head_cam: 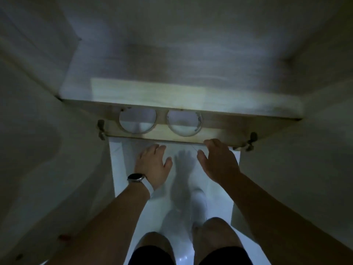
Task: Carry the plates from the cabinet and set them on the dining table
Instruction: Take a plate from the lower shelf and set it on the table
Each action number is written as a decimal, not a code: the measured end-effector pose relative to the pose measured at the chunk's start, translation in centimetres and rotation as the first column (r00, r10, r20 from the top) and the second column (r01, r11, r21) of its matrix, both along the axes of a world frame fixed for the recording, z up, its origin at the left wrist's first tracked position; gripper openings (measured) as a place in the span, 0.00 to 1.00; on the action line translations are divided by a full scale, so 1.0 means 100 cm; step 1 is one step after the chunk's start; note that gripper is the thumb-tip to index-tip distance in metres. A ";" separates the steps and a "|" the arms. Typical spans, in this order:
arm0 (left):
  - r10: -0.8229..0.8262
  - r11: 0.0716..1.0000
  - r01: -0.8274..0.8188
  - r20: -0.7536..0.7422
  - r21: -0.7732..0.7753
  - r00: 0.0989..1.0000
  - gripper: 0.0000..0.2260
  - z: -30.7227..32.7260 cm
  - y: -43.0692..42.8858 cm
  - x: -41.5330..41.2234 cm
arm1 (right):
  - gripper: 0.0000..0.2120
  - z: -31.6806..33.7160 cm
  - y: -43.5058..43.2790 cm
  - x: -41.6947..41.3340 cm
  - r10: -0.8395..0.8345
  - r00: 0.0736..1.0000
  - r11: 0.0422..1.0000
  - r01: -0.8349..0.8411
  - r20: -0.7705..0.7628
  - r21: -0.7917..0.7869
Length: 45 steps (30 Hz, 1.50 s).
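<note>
Plates [137, 119] are seen side by side on the cabinet shelf [219, 134] near its front edge, while the left hand [152, 165] and right hand [217, 161] are held spread and empty just below that edge.

The person is wearing a smartwatch [136, 177] on the left wrist, with a round dark face in a silvery case and a pale strap [149, 186] wrapping around the wrist. Both forearms are showing bare, with no sleeves reaching into view. Dark shorts [150, 255] are covering the tops of both thighs, leaving the knees bare. The left hand [152, 165] and the right hand [217, 161] are wearing no gloves or rings that can be made out in the dim, blurred light.
</note>
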State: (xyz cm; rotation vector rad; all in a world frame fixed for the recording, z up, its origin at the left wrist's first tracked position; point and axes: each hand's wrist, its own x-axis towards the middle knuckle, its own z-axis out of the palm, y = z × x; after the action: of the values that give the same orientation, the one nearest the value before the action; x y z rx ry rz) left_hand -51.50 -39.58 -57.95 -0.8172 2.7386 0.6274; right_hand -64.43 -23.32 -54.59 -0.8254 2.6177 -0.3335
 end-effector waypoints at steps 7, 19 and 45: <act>-0.016 0.999 0.011 -0.112 -0.038 0.994 0.24 -0.159 -0.036 -0.051 | 0.22 -0.157 -0.027 -0.058 -0.014 0.999 1.000 0.014 -0.032 -0.017; 0.281 0.945 -0.224 -0.241 0.237 0.929 0.21 -0.296 -0.092 -0.152 | 0.15 -0.299 -0.057 -0.152 -0.301 0.942 0.923 0.328 0.151 -0.201; 0.743 0.570 -0.392 -0.250 0.722 0.621 0.08 -0.302 -0.076 -0.189 | 0.07 -0.316 -0.066 -0.184 -0.149 0.673 0.730 0.569 0.724 -0.379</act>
State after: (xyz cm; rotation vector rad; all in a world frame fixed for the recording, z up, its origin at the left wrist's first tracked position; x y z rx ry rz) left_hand -70.37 -47.21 -88.20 -1.5824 2.2685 2.0482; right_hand -82.88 -29.93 -86.17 -0.1935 1.9571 -1.3449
